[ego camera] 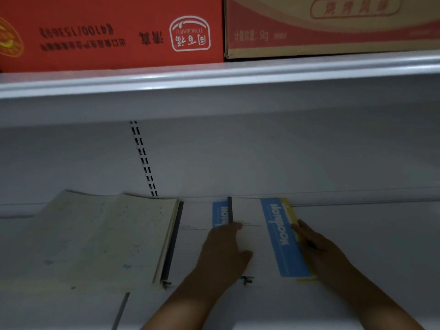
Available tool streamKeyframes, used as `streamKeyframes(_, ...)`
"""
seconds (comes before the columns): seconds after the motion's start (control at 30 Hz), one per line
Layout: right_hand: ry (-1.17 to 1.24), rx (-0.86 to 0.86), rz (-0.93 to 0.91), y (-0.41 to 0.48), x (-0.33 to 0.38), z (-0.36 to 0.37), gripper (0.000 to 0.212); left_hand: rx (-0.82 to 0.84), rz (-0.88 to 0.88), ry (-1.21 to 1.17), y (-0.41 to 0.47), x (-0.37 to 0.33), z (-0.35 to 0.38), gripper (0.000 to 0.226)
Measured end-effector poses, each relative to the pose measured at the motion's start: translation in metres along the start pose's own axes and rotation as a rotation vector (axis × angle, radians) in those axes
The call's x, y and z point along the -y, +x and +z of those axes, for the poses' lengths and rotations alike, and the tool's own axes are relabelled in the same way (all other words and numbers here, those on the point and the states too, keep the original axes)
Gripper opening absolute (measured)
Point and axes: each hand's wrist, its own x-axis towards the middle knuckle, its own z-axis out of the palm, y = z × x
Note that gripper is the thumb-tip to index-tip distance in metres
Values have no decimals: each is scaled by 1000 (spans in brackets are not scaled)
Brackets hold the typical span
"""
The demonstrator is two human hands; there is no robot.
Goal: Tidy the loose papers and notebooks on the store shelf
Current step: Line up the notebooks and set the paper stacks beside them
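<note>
Two white notebooks with blue "NOTEBOOK" bands lie side by side on the white shelf (369, 234). My left hand (223, 251) rests flat on the seam between the left notebook (197, 215) and the right notebook (254, 234), fingers straight. My right hand (319, 246) presses straight fingers against the right notebook's right edge, where a yellow cover (289, 210) shows underneath. To the left lies a stack of cream, stained papers and pads (114, 236) with a dark spine bar (172, 244).
An upper shelf edge (214, 77) hangs overhead with a red carton (107, 32) and a tan carton (333, 25) on it. A slotted upright (142, 158) runs down the back panel. Small binder clips (247, 279) lie near the notebooks' front edge.
</note>
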Motion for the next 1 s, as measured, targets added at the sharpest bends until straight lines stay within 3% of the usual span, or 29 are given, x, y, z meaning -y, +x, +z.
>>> streamKeyframes(0.07,99,-40,36,2,-3,1,43,-57,3,-155,5,-7,3,53)
streamKeyframes(0.2,52,-69,41,3,-1,-1,42,-186,-39,-437,10,-15,9,39)
streamKeyframes(0.33,65,-88,47,1,-1,0,44,-258,-151,-777,8,-19,-1,38)
streamKeyframes(0.4,87,-73,53,0,1,-1,44,-332,-191,-806,1,-10,-16,39)
streamKeyframes(0.5,12,-87,32,-1,5,-3,45,-444,-225,-631,-12,25,-43,37)
streamKeyframes(0.57,-59,-96,26,-3,8,-3,47,-413,-238,-292,-18,47,-54,39)
streamKeyframes(0.63,-118,-85,0,-6,10,-1,50,-337,-176,-14,-24,52,-51,44)
streamKeyframes(0.7,-169,-76,-11,-7,13,0,47,-237,-64,97,-28,38,-39,50)
streamKeyframes(0.8,-323,-57,-22,-10,17,1,38,136,111,183,-27,16,-20,81)
streamKeyframes(0.87,-389,-44,-19,-12,19,1,45,348,115,270,-24,14,-15,97)
streamKeyframes(1.0,-379,-53,-12,-14,23,2,47,316,57,359,-22,20,-9,91)
